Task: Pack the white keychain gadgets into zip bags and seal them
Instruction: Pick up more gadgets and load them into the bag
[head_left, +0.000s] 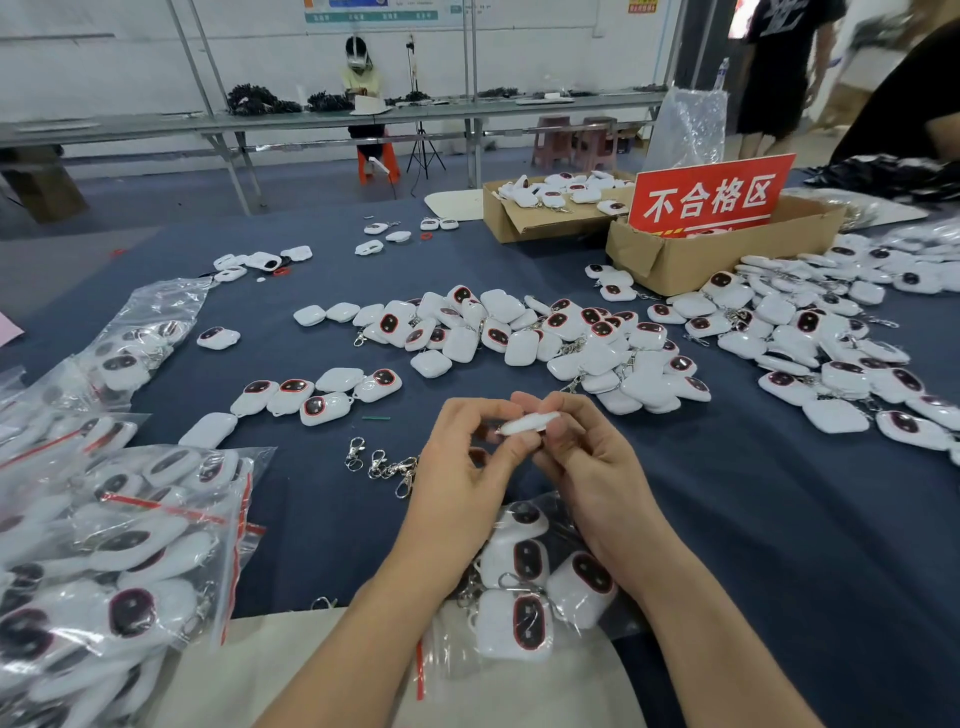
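Frame centre: left hand (465, 467) and right hand (592, 462) both pinch one white gadget (527, 422) edge-on in curled fingertips | part-filled zip bag (441, 639) below wrists | loose gadget heap (519, 338) above, mid-frame | filled bags (249, 462) lower left | cardboard box (727, 260) with red sign (709, 200), upper right

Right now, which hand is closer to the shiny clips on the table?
Left. The left hand is right beside the clips. The right hand is farther away, on the other side of the left hand. Both hands pinch one gadget.
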